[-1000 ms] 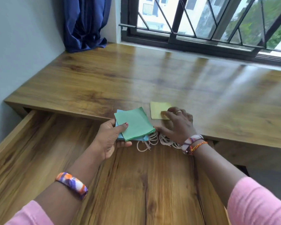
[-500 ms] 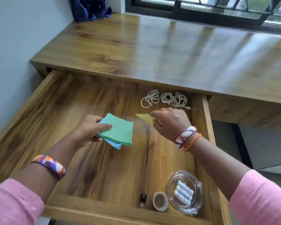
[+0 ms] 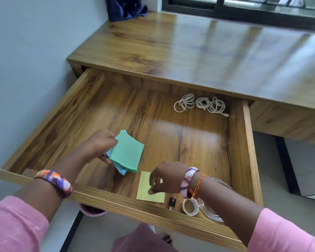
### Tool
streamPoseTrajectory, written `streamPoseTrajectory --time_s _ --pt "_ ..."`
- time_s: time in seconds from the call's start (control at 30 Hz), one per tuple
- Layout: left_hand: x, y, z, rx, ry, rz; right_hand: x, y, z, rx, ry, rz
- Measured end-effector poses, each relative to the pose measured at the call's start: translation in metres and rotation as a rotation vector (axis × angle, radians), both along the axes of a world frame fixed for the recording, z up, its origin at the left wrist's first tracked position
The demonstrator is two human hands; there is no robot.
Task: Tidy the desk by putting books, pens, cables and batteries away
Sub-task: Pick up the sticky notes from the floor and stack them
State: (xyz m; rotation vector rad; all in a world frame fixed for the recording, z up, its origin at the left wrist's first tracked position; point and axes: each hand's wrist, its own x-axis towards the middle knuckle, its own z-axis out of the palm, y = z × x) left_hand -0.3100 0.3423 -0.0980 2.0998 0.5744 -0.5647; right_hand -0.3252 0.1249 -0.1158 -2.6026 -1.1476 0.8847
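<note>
A wide wooden drawer (image 3: 247, 160) stands pulled out from under the desk (image 3: 207, 51). My left hand (image 3: 100, 146) holds a stack of green and blue paper squares (image 3: 126, 153) just above the drawer floor. My right hand (image 3: 165, 177) rests its fingertips on a yellow sticky-note pad (image 3: 144, 190) lying flat near the drawer's front. Coiled white cables (image 3: 200, 104) lie in the drawer's far right corner.
Near the drawer's front right sit a roll of clear tape (image 3: 190, 206), a small black object (image 3: 171, 202) and a glass dish (image 3: 213, 211) partly hidden by my right arm. A blue curtain (image 3: 125, 6) hangs at the desk's far corner. A grey wall runs along the left.
The view tilted down over the drawer. My right hand carried the yellow pad from the desk top into the drawer and laid it near the front. My left hand lowered the green stack.
</note>
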Motion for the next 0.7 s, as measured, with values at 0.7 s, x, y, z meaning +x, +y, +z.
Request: streamPoseTrajectory --time_s 0.7 --pt "-0.025 0.042 0.003 -0.188 0.055 0.265 0.02 0.02 -0.012 0.107 -0.131 -0.204"
